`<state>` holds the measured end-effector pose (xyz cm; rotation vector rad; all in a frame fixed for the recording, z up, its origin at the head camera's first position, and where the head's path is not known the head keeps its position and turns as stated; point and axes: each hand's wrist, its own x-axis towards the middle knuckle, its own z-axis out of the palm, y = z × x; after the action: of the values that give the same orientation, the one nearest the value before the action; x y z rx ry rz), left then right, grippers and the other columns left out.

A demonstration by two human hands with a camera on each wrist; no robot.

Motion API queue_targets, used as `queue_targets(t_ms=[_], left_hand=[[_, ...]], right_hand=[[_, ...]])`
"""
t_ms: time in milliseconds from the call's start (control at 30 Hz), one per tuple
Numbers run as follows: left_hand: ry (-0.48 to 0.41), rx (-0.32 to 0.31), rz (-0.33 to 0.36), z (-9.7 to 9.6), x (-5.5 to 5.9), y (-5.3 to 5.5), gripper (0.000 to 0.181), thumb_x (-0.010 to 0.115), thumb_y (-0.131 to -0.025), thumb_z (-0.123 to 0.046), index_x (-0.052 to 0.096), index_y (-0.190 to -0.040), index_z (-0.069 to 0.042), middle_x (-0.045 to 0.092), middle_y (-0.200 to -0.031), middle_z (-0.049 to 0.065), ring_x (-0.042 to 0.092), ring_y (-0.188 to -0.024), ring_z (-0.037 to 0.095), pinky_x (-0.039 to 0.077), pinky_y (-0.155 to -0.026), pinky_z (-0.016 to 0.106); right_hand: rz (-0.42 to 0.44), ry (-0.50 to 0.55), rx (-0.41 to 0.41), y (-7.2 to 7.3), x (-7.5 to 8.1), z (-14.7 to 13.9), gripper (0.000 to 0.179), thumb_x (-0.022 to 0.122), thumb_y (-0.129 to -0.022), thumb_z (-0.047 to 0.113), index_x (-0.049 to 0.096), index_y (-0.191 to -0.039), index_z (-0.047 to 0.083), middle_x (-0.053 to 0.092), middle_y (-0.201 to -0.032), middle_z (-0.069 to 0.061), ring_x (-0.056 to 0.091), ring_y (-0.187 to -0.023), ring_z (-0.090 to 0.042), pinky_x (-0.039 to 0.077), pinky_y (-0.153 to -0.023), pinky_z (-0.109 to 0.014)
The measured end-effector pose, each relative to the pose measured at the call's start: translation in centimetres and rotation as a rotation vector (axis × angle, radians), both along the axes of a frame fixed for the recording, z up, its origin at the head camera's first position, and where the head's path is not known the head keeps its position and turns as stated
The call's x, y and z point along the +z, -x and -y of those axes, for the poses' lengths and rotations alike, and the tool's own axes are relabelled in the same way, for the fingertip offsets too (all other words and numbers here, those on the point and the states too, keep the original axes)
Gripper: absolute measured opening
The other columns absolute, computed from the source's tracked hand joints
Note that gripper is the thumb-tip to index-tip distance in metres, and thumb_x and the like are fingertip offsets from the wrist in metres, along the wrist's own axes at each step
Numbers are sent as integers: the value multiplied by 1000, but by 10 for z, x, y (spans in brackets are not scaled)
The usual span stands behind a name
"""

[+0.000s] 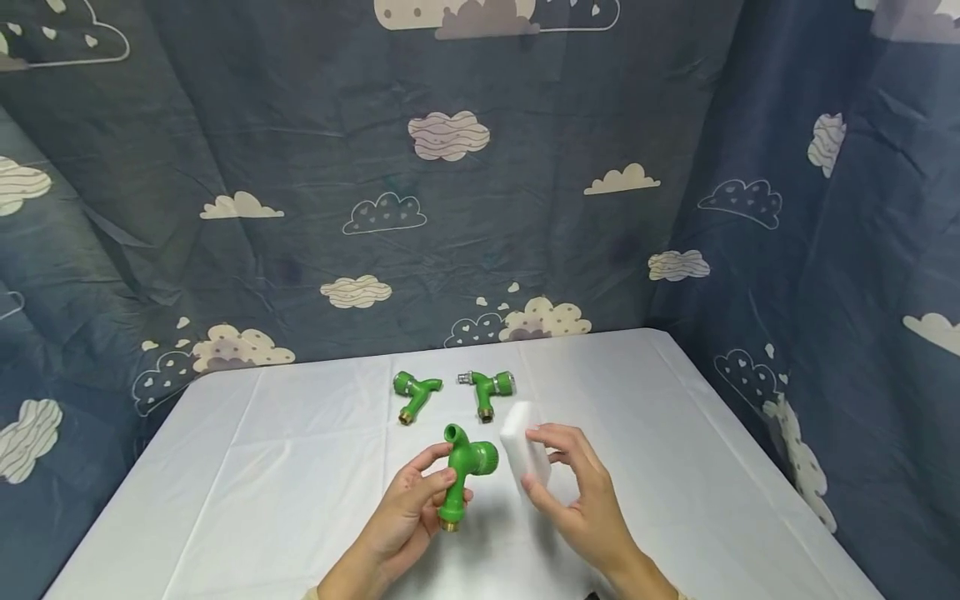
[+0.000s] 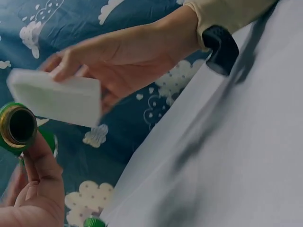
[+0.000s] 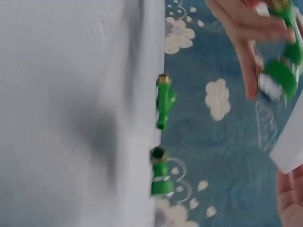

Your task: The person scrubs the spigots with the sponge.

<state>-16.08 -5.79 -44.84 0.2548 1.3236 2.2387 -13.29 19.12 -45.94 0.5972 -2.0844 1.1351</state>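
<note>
My left hand [image 1: 405, 521] grips a green plastic faucet [image 1: 454, 493] by its body, above the table. Its brass threaded end [image 2: 5, 135] points down in the head view, and its round knob [image 1: 486, 457] faces right. In my right hand [image 1: 585, 504] is a white rectangular sponge [image 1: 522, 446], pinched between thumb and fingers. A small gap separates the sponge from the knob. In the right wrist view the faucet [image 3: 280, 78] and the sponge [image 3: 289, 146] are partly cut off by the frame edge.
Two more green faucets lie farther back on the white-covered table [image 1: 300, 467]: one on the left [image 1: 415, 393], and one with a metal spout tip [image 1: 491, 390] on the right. Dark blue cloud-patterned cloth [image 1: 510, 208] hangs behind and at the sides. A dark strap [image 2: 221, 49] circles the right wrist.
</note>
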Motion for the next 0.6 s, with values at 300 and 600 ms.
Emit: queue_targets(t_ms=[300,600], left_hand=[[-26,-76,-38,-1,4,-5,23,66,-103,-8,56,-124,-11,79,-107,0,77,-84,8,63,-73,19],[220,-9,-312,11,5,4,50,81,-89,1,62,-135,1,68,-137,9,71,-78,5,55,-62,17]], right_hand=[[-90,-159,-77,-3,-1,4,38,78,-100,25,70,-137,22,59,-136,-11,62,-120,-23,56,-94,-25],[-8,127,136,-3,7,-8,57,77,-83,-11,67,-136,8,64,-132,-11,61,-118,-13,55,-90,-21]])
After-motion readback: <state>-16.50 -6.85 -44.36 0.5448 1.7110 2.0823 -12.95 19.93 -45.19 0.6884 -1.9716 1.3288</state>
